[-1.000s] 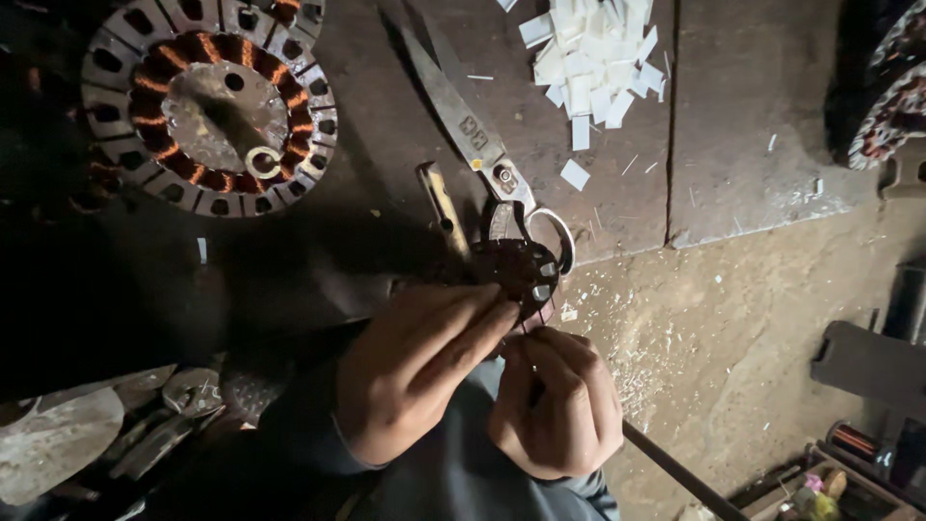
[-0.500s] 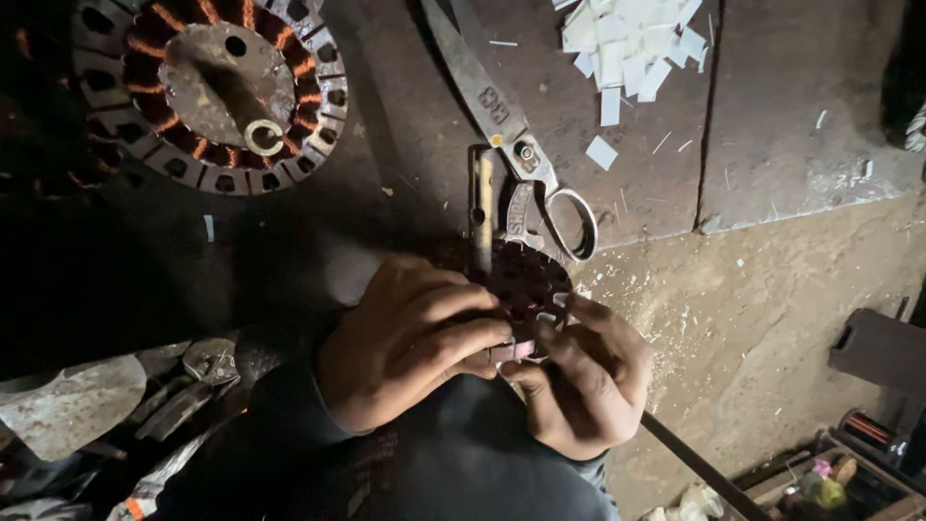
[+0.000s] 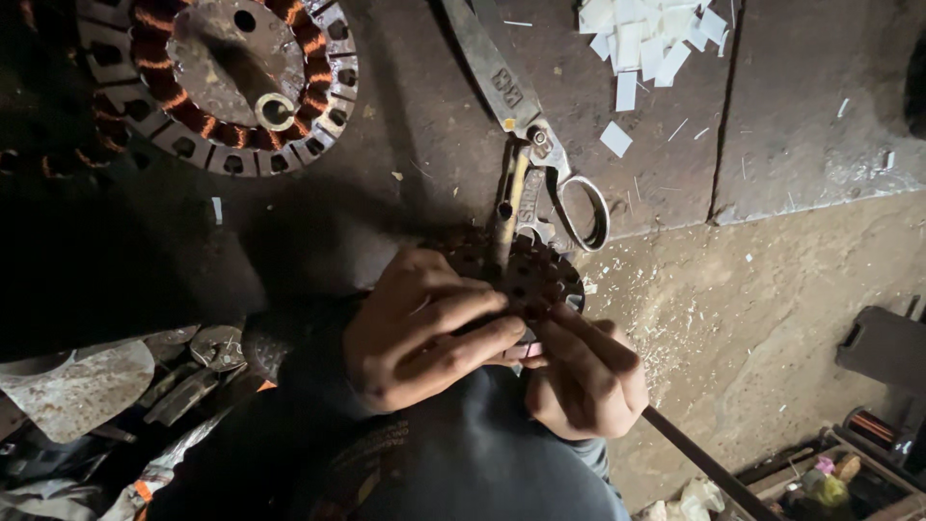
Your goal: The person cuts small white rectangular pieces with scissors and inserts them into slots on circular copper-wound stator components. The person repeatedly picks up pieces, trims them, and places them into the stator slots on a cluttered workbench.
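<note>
Dark slotted rotor point(image 3: 533, 278) sits over my knee, clamped between my left hand point(image 3: 424, 323) and right hand point(image 3: 584, 376), fingers closed tight on it, just below the scissors point(image 3: 526, 125), with the copper-wound stator point(image 3: 227, 82) well apart.

Dim light, heavy shadow at left

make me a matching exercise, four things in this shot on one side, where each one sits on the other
1. large round stator with copper windings
2. big grey metal scissors
3. pile of small white paper strips
4. small dark slotted round core

a. top right
b. held between both hands
c. top left
d. top centre, blades pointing up-left

Pairs: 1-c, 2-d, 3-a, 4-b
</note>
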